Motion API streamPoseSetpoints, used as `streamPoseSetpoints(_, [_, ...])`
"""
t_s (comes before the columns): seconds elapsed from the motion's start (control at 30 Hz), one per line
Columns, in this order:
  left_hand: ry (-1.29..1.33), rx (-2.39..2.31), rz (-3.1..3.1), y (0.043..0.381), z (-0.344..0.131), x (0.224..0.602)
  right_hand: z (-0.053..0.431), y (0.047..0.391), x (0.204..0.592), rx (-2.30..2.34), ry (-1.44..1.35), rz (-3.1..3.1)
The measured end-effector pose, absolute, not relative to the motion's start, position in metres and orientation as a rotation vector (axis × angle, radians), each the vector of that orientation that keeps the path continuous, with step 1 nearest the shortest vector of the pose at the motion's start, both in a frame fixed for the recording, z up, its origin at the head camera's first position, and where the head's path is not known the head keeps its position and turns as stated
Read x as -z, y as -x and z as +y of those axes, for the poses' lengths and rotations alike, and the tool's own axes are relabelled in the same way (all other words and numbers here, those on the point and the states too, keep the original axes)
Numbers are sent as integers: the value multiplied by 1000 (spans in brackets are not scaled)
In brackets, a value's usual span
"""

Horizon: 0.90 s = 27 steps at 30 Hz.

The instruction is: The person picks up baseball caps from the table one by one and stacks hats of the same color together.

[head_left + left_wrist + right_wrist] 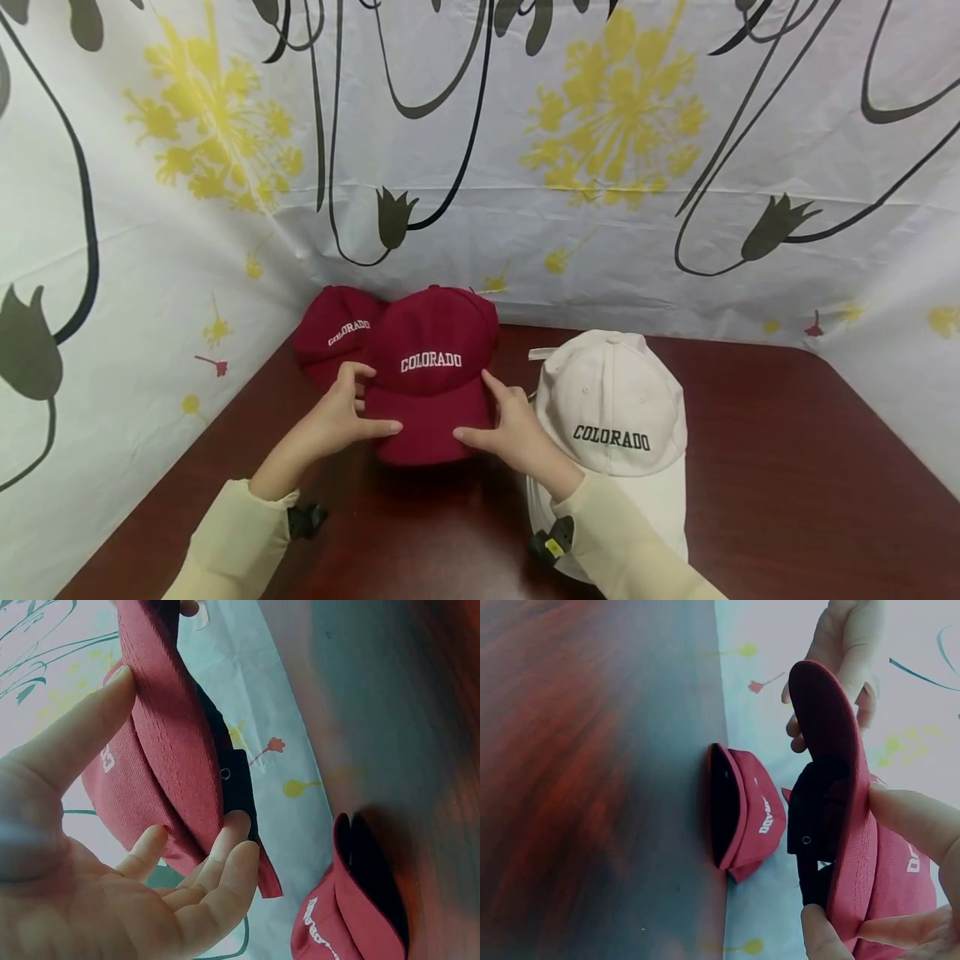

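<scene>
A dark red baseball cap (429, 325) with white COLORADO lettering is held up off the table between both hands, its brim toward me. My left hand (341, 414) grips the left side of the brim, thumb on top and fingers curled round the edge. On the opposite side, my right hand (517, 429) pinches the brim the same way. In both wrist views the brim (169, 727) and the dark underside of the cap show. A second dark red cap (333, 333) sits behind, at the far left. Beside my right forearm stands a cream cap (611, 392) with dark COLORADO lettering.
The dark reddish-brown table (780, 467) has white patterned cloth (600, 283) along its back and sides. My right sleeve (626, 533) covers part of the cream cap's brim in the head view. The second red cap stands close to the cloth.
</scene>
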<state>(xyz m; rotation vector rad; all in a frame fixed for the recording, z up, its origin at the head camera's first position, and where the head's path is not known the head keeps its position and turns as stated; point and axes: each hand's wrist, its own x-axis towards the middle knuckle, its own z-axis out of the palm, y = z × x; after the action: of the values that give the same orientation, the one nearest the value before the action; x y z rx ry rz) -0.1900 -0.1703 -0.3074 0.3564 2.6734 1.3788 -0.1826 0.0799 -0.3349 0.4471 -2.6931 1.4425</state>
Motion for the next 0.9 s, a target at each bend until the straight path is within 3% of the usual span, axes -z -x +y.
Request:
streamPoseSetpoints(0.47, [-436, -1263, 2656, 168, -174, 333, 79, 148, 362, -1336, -569, -2804])
streamPoseSetpoints(0.9, [-450, -1070, 2771, 153, -163, 355, 73, 127, 375, -775, -614, -3021])
